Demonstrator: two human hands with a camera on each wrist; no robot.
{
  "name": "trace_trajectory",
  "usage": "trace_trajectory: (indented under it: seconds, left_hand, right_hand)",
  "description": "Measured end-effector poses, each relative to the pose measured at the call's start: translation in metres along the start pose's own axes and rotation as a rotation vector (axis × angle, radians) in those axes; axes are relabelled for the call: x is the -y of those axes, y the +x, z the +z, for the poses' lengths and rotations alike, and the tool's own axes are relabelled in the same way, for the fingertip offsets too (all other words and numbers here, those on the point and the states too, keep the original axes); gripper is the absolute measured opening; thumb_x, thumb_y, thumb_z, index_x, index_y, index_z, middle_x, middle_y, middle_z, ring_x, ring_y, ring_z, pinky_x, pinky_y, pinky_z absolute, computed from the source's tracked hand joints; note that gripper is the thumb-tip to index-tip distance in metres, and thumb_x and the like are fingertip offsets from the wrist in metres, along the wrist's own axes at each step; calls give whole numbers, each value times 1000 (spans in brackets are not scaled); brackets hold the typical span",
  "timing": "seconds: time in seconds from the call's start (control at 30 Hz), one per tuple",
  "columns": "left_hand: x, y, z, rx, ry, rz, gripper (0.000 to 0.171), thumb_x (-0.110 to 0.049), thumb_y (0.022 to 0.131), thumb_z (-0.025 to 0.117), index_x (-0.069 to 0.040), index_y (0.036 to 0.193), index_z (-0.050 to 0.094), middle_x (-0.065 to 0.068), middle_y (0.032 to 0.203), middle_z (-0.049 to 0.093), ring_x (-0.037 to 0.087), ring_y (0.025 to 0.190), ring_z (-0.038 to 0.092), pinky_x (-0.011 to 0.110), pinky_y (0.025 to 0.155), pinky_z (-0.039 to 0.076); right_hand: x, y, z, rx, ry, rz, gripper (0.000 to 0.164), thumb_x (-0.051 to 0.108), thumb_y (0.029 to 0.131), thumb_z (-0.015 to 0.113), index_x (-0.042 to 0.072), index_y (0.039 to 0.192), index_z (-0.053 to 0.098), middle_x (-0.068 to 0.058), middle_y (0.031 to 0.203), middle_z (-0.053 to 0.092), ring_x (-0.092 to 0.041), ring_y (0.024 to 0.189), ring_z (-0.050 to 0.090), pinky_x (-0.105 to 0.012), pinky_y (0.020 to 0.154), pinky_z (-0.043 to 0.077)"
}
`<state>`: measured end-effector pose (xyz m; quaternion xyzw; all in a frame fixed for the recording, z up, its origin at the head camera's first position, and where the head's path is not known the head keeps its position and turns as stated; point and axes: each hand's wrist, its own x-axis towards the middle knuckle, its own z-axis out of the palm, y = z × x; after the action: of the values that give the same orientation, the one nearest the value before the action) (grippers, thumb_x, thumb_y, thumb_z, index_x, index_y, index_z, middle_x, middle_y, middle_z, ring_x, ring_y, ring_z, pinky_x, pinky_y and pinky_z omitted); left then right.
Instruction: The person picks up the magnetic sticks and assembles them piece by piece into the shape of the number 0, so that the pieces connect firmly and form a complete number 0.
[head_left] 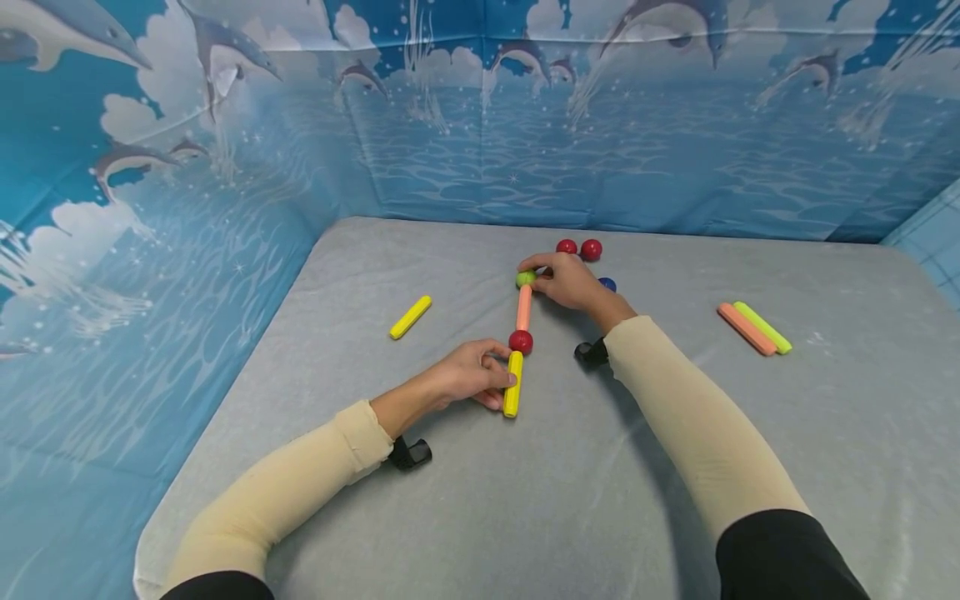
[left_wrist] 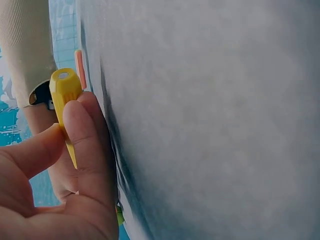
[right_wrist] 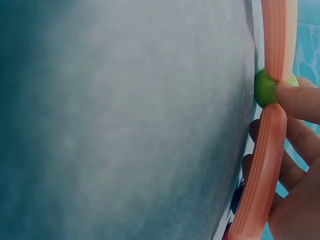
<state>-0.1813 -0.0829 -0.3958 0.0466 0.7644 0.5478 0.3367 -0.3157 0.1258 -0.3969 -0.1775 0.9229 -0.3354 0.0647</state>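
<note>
My left hand pinches a yellow rod between thumb and fingers. At the rod's far end sits a red ball, and an orange rod runs from it to a green ball. My right hand pinches that green ball with thumb and fingertips. In the right wrist view, a second orange rod meets the green ball from the other side and passes along the palm; the head view hides it behind the hand. The left wrist view shows the yellow rod nearly end-on.
Two red balls lie beyond my right hand, and a blue ball is partly hidden by it. A loose yellow rod lies left. An orange rod and a yellow-green rod lie side by side at right on the grey tabletop.
</note>
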Motion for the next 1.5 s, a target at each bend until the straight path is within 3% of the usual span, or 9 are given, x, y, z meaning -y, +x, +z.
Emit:
trace_trajectory:
  seconds: [0.93, 1.07, 1.23, 1.33, 1.5]
  left_hand:
    - [-2, 4, 0, -31, 4, -24, 44, -8, 94, 66, -2, 135, 50, 11, 101, 67, 14, 62, 65, 24, 62, 59]
    - [-1, 4, 0, -31, 11, -37, 42, -11, 96, 65, -1, 133, 50, 11, 98, 67, 14, 60, 65, 24, 60, 58]
    - [-2, 0, -4, -15, 18, -61, 37, -15, 98, 62, -3, 131, 51, 13, 101, 69, 15, 58, 67, 24, 58, 58]
    - [-2, -4, -10, -37, 74, -49, 34, -16, 98, 62, -5, 129, 54, 12, 104, 69, 15, 59, 66, 26, 60, 59]
    - [3, -5, -28, -109, 274, 74, 29, -19, 98, 62, -9, 125, 59, 9, 103, 66, 16, 66, 65, 27, 63, 57]
  right_hand:
    - [1, -4, -1, 4, -30, 6, 33, 10, 96, 63, 14, 129, 66, -12, 137, 61, -30, 107, 59, -45, 96, 53]
    - [6, -10, -6, 2, -92, -40, 36, 9, 94, 64, 14, 130, 65, -12, 136, 61, -29, 112, 57, -46, 97, 52]
    - [4, -30, -25, -46, -194, -154, 35, 11, 93, 67, 9, 128, 66, -14, 131, 64, -34, 120, 55, -53, 103, 46]
    - [-9, -45, -41, -56, -242, -150, 35, 8, 93, 67, 6, 128, 65, -18, 132, 63, -38, 122, 53, -57, 104, 44]
    - [-37, -58, -62, -42, -240, -47, 38, 3, 94, 61, 4, 132, 61, -23, 139, 55, -42, 131, 46, -63, 108, 39]
